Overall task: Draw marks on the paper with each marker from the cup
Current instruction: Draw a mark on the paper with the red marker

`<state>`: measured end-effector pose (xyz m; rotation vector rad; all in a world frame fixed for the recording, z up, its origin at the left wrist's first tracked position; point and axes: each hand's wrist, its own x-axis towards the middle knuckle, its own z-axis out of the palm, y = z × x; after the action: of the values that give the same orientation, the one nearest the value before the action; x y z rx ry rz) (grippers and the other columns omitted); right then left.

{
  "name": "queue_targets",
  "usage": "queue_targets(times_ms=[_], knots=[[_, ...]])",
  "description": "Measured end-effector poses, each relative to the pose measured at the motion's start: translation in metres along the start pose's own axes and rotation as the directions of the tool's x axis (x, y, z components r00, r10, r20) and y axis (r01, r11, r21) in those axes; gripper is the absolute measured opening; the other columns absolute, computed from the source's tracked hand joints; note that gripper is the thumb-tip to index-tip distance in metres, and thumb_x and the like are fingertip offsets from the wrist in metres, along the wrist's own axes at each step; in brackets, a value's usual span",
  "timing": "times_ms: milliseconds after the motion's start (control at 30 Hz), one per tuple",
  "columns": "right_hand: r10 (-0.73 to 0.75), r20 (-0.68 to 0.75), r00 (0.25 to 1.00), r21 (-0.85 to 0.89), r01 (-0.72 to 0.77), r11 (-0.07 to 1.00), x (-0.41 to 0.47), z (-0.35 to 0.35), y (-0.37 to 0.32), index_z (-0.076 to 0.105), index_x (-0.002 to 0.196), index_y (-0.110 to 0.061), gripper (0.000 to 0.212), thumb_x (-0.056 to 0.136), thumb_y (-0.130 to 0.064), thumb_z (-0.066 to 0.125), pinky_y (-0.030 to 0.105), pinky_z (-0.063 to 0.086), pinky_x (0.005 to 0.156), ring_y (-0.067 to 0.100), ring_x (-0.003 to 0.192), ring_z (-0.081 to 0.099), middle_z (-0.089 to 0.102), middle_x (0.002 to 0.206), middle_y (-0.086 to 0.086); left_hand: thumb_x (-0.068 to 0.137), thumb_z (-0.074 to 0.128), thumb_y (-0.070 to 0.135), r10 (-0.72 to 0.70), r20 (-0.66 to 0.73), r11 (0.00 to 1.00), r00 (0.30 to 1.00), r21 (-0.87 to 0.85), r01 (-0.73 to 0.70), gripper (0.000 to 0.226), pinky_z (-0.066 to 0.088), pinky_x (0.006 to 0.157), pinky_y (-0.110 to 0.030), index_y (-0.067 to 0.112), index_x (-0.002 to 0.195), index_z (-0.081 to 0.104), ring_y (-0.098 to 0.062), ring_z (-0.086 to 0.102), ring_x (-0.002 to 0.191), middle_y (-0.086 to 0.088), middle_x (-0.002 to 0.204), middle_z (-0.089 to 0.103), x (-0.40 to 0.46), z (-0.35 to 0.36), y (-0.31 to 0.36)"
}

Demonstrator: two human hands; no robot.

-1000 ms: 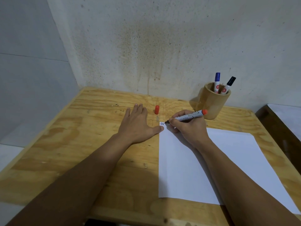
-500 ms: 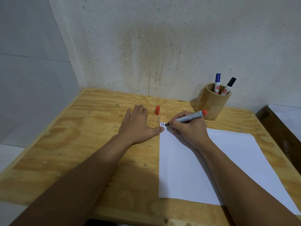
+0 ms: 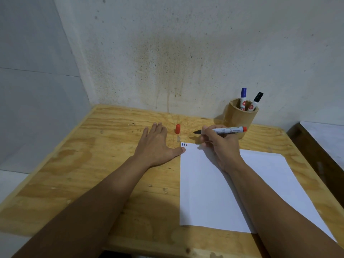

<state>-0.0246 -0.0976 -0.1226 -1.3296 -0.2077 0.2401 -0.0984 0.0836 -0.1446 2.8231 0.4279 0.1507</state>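
Note:
A white paper [image 3: 214,187] lies on the wooden table, with three short marks [image 3: 184,144], blue, black and red, at its far left corner. My right hand [image 3: 217,144] grips an uncapped red marker [image 3: 226,130], held level above the table with its tip past the paper's far edge. The marker's red cap [image 3: 177,129] stands upright on the table beyond the corner. My left hand [image 3: 158,146] lies flat, fingers spread, thumb touching the paper's left edge. A wooden cup [image 3: 240,118] at the back right holds a blue-capped marker [image 3: 243,98] and a black-capped marker [image 3: 255,101].
The plywood table [image 3: 111,164] sits in a corner between a stained back wall and a grey left wall. A dark-edged surface [image 3: 323,144] stands close on the right.
My right hand has lifted the marker tip off the paper's corner and raised it up and to the right. A red mark now shows beside the two earlier ones. The left hand stays put.

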Motion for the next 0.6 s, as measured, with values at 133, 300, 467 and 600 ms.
queue_targets(times_ms=[133, 300, 467, 600], knots=[[0.093, -0.034, 0.995, 0.088, -0.089, 0.992, 0.003, -0.005, -0.016, 0.062, 0.085, 0.001, 0.018, 0.092, -0.015, 0.068, 0.027, 0.055, 0.044, 0.017, 0.051, 0.062, 0.065, 0.068, 0.011, 0.073, 0.046, 0.078, -0.008, -0.004, 1.000, 1.000, -0.020, 0.008, 0.106, 0.003, 0.120, -0.045, 0.009, 0.149, 0.019, -0.022, 0.001, 0.148, -0.009, 0.161, 0.008, 0.000, -0.001, 0.001], [0.011, 0.060, 0.998, -0.015, -0.010, 1.000, 0.007, -0.014, -0.037, 0.051, 0.106, -0.004, 0.024, 0.089, -0.001, 0.068, 0.023, 0.054, 0.052, 0.016, 0.071, 0.062, 0.059, 0.091, 0.020, 0.074, 0.062, 0.060, -0.041, -0.148, 0.961, 0.988, -0.278, -0.002, 0.083, 0.025, 0.114, -0.047, 0.009, 0.136, 0.043, -0.028, 0.029, 0.140, -0.011, 0.147, 0.042, 0.004, -0.007, 0.005], [0.078, 0.052, 0.996, -0.087, -0.074, 0.994, 0.007, -0.007, -0.045, 0.052, 0.099, -0.004, 0.027, 0.082, 0.004, 0.072, 0.027, 0.058, 0.059, 0.022, 0.082, 0.067, 0.065, 0.099, 0.021, 0.079, 0.074, 0.026, -0.056, -0.228, 0.884, 0.972, -0.465, -0.058, 0.050, 0.041, 0.083, -0.026, 0.010, 0.125, 0.061, -0.020, 0.058, 0.101, -0.010, 0.116, 0.062, 0.023, -0.018, 0.018], [0.113, 0.032, 0.993, 0.008, -0.113, 0.994, 0.005, -0.001, -0.051, 0.054, 0.082, -0.007, 0.015, 0.088, 0.004, 0.062, 0.031, 0.062, 0.061, 0.023, 0.077, 0.069, 0.063, 0.084, 0.015, 0.077, 0.077, 0.016, -0.094, -0.235, 0.859, 0.968, -0.511, -0.041, 0.025, 0.039, 0.072, -0.021, 0.009, 0.101, 0.073, -0.014, 0.054, 0.083, -0.009, 0.100, 0.067, 0.034, -0.017, 0.021]])
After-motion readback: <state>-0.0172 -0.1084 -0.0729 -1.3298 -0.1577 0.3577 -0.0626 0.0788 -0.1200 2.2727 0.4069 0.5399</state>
